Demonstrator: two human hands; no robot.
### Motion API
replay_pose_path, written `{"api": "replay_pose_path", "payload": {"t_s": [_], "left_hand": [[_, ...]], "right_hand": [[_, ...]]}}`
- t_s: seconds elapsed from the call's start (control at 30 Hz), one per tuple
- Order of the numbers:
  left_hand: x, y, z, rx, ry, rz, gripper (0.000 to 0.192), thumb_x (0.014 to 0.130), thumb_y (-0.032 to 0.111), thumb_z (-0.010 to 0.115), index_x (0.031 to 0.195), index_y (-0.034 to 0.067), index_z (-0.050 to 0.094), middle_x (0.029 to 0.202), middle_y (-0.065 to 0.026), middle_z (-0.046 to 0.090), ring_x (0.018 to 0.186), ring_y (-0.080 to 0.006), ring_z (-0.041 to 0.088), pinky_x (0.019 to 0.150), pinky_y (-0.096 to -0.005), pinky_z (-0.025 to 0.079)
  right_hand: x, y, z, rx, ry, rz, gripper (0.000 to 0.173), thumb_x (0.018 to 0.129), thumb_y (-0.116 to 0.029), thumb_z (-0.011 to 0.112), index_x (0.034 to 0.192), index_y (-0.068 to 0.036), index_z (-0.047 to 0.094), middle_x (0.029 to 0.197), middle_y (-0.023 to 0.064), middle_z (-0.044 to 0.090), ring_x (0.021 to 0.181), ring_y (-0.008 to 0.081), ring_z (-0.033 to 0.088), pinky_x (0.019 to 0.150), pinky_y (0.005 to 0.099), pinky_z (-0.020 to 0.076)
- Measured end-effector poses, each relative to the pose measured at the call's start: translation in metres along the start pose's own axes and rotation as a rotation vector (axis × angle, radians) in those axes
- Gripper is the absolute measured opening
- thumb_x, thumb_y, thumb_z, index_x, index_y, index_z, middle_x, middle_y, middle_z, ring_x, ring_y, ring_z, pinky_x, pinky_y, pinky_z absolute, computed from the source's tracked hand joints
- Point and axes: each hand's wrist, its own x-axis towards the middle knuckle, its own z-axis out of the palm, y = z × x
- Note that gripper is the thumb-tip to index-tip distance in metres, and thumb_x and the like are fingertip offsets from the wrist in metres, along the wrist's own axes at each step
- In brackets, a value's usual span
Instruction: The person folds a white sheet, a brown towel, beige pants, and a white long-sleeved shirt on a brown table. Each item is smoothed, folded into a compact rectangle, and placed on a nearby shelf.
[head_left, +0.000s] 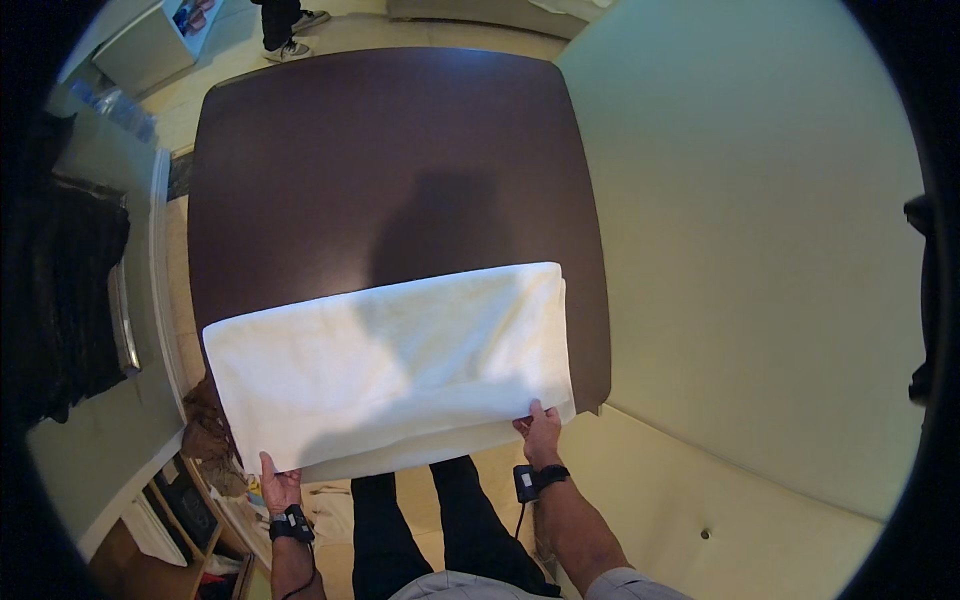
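Observation:
A folded white cloth (390, 360), in layers, lies across the near part of a dark brown padded table (337, 165). Its near edge hangs at or over the table's near side. My left hand (280, 487) grips the near left corner, thumb on top and fingers beneath. Near the right end of the same edge, my right hand (540, 431) pinches the upper layer, with a lower layer showing below it. Each wrist wears a strap with a small black device and a cable.
A pale wall (750, 225) stands close along the table's right side. At the left are plastic bottles (124, 112), a dark hanging cloth (67, 300), a brown cloth (206, 427) and a wooden shelf unit (191, 517). Beyond the far edge stands another person (281, 26), seen by legs and shoes.

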Motion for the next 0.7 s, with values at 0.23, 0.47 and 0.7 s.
{"api": "replay_pose_path", "payload": {"t_s": [0.23,0.47,0.7], "left_hand": [[0.021,-0.014,-0.026,0.101,0.201,-0.024,0.046,0.099,0.039,0.074,0.134,0.014,0.059,0.12,-0.009,0.072,0.097,-0.0266,0.072,0.074,-0.0433,0.062],[0.007,-0.009,-0.034,0.214,0.236,-0.09,0.045,0.099,0.036,0.075,0.127,0.006,0.057,0.111,-0.0114,0.072,0.088,-0.0274,0.071,0.068,-0.0411,0.061],[0.013,-0.003,-0.058,0.522,0.521,0.027,0.046,0.098,0.035,0.075,0.121,0.001,0.055,0.09,-0.0118,0.068,0.075,-0.023,0.068,0.053,-0.0375,0.056]], "right_hand": [[0.017,0.007,-0.023,-0.177,-0.034,0.05,0.02,0.1,-0.02,0.067,0.102,-0.004,0.055,0.09,0.0093,0.067,0.07,0.0198,0.067,0.061,0.0342,0.0612],[0.01,0.014,-0.031,-0.261,0.05,0.123,0.024,0.097,-0.019,0.07,0.102,-0.002,0.055,0.088,0.0103,0.067,0.07,0.0188,0.067,0.057,0.0321,0.06],[0.029,0.022,-0.063,-0.417,0.033,0.003,0.021,0.096,-0.02,0.07,0.099,-0.002,0.06,0.083,0.0083,0.067,0.066,0.0189,0.066,0.057,0.0317,0.0568]]}}
